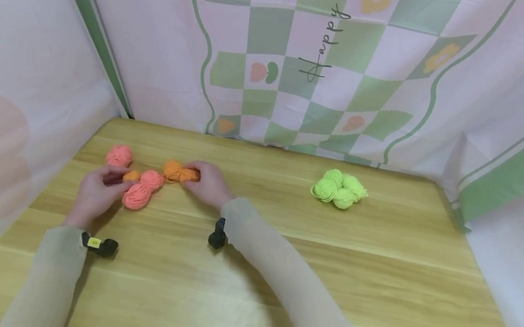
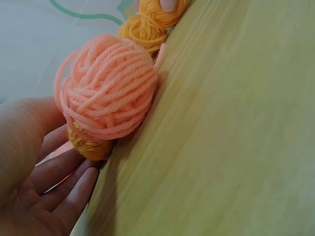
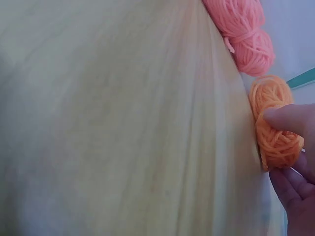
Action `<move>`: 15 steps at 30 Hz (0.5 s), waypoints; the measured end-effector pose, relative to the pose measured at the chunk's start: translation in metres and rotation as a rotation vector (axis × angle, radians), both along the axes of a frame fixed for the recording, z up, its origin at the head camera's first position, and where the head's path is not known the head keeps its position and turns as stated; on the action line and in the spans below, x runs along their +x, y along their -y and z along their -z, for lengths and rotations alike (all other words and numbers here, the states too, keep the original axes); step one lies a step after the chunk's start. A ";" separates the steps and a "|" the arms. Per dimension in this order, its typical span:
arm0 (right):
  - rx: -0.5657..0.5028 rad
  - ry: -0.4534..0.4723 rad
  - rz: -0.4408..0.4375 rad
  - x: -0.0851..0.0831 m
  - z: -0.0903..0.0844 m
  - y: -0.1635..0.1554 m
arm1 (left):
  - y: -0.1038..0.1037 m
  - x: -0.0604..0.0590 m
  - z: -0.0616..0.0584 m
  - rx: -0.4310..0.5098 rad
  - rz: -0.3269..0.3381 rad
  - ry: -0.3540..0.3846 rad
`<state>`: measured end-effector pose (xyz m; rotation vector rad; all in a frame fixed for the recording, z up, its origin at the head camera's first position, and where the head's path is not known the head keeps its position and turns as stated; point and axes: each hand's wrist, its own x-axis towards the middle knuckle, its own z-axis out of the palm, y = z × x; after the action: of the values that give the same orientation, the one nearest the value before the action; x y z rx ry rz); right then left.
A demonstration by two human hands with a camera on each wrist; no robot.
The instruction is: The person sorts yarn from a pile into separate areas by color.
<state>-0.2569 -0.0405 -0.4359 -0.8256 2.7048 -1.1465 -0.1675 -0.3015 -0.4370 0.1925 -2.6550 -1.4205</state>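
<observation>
The right hand [image 1: 209, 183] is pinching an orange wound-yarn skein [image 1: 179, 172] at the wooden table's [image 1: 279, 272] ten o'clock, apparently steadying it, while the left hand's [image 1: 96, 191] relaxed fingers are touching a small orange yarn ball [image 1: 132, 176] beside a pink yarn skein [image 1: 141, 189].

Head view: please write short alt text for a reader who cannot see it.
Two hands work on small yarn balls on a wooden table: the right hand grips an orange ball, the left hand touches another beside pink balls. Green yarn balls lie apart.

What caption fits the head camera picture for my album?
Two hands among little yarn balls: right hand pinches orange yarn, left hand touches pink yarn.
</observation>
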 end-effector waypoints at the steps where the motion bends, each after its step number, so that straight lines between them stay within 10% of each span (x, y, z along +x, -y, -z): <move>1: -0.006 -0.004 -0.001 0.000 0.000 -0.001 | 0.000 0.000 0.000 0.000 0.000 -0.001; 15: -0.104 0.014 -0.023 0.010 -0.001 -0.028 | 0.002 -0.002 0.003 -0.008 0.012 -0.015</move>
<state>-0.2465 -0.0129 -0.4353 -0.8564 2.6369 -1.2928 -0.1693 -0.3039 -0.4396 0.1639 -2.6535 -1.4094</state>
